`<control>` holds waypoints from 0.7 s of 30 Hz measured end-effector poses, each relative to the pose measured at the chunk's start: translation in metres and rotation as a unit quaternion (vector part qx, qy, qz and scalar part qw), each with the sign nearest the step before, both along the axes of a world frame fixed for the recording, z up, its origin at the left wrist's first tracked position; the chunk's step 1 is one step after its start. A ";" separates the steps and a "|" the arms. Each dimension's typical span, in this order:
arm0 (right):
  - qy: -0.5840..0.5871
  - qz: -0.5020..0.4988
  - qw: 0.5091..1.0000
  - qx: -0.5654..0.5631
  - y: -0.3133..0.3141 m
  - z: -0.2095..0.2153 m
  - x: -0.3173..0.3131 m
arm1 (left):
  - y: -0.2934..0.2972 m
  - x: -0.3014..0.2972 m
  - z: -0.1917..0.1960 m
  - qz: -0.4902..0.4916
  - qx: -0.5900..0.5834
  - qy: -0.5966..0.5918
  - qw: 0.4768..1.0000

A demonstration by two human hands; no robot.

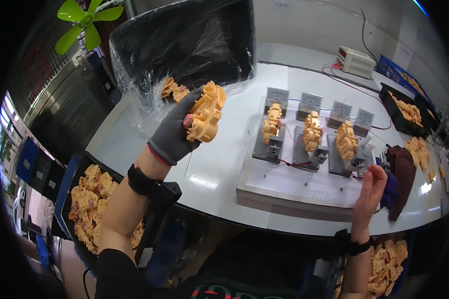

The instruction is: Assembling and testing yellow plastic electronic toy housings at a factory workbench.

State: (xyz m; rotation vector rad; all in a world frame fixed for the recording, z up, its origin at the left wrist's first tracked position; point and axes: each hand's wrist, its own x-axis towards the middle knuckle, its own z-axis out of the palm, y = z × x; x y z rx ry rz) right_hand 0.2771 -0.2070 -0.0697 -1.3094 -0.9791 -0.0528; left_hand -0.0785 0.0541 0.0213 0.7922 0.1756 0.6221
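My left hand (173,130), in a grey glove, is raised over the left side of the table and wrapped round an orange-yellow moulded plastic housing (212,110). A small red round piece (188,121) shows on the housing beside the fingers. On the right, my bare right hand (370,195) is at the near side of the rightmost test fixture (340,162), thumb and fingers curled together; whatever lies between them is too small to make out. That fixture carries a similar housing (346,140). Two more housings, a middle one (312,131) and a left one (272,124), sit upright in their own fixtures.
Analog meters (277,96) stand behind the fixtures on a white board (254,187). Housings fill bins at lower left (91,199), lower right (386,266) and far right (406,109). A dark red cloth (401,174), power supply (356,62) and plastic-wrapped black bin (184,40) surround the workspace.
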 end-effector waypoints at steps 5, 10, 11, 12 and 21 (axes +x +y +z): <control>-0.154 0.107 0.982 -0.017 -0.011 0.038 -0.054 | -0.063 0.064 -0.005 -0.007 0.222 0.122 0.967; -0.201 0.169 0.965 -0.017 -0.007 0.067 -0.086 | -0.139 0.135 0.019 -0.071 0.142 0.169 0.973; -0.236 0.132 0.962 -0.017 -0.008 0.064 -0.080 | -0.135 0.145 0.015 -0.160 -0.089 0.105 0.978; -0.272 0.097 0.957 -0.018 -0.009 0.061 -0.074 | -0.133 0.152 0.001 -0.167 -0.090 0.106 0.976; -0.108 0.101 0.989 0.030 -0.017 0.032 -0.051 | -0.181 0.162 0.013 -0.056 0.237 0.138 0.960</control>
